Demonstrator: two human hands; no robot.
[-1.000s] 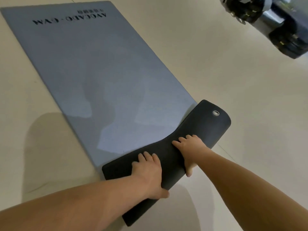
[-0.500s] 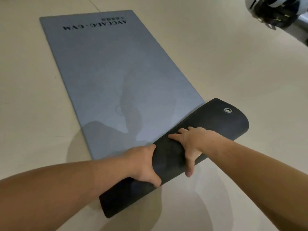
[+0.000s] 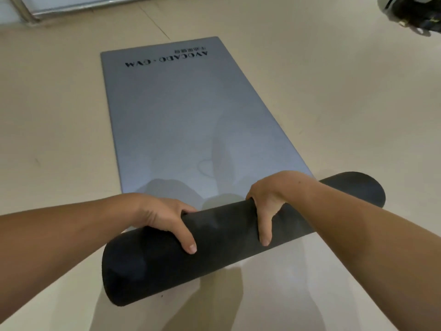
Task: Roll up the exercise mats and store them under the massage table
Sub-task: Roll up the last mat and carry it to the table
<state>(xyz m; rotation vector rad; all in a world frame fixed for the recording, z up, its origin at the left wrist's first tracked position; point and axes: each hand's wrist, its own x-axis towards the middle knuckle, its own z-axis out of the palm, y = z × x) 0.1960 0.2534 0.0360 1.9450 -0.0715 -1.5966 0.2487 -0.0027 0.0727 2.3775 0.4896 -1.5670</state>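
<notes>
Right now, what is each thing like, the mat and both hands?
Exercise mat: partly rolled; its near end is a dark roll, the rest lies flat on the floor, printed side up.
Left hand: grips the roll, thumb on the near side.
Right hand: grips the roll, thumb on the near side.
Black-and-white object: cut off by the picture edge, state unclear.

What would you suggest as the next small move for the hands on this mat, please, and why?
I would likely push the roll forward another turn toward the printed end. The left hand and right hand both grip the dark roll, thumbs on its near side, and most of the grey mat lies flat ahead.
</notes>
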